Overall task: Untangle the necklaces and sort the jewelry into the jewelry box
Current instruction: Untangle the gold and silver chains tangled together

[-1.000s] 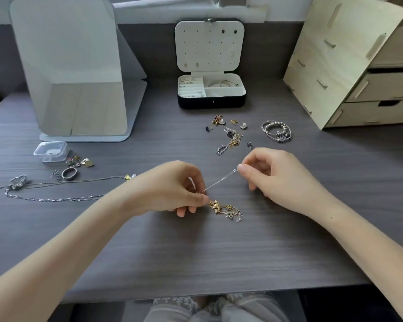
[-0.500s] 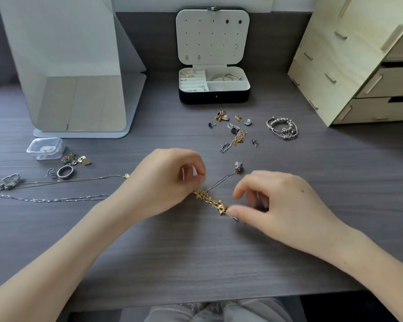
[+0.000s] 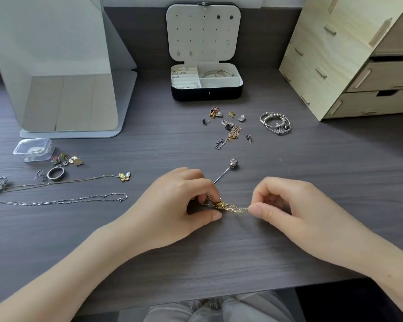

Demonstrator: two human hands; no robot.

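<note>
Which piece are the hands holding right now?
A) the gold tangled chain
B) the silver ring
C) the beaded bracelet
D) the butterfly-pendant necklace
A: the left hand and the right hand each pinch one end of the gold tangled chain, which stretches between them just above the desk.

Grey wood-grain desk, butterfly necklace and silver chain laid left of the left hand, open jewelry box set well beyond it, loose earrings scattered between, bracelets beyond the right hand.
</note>
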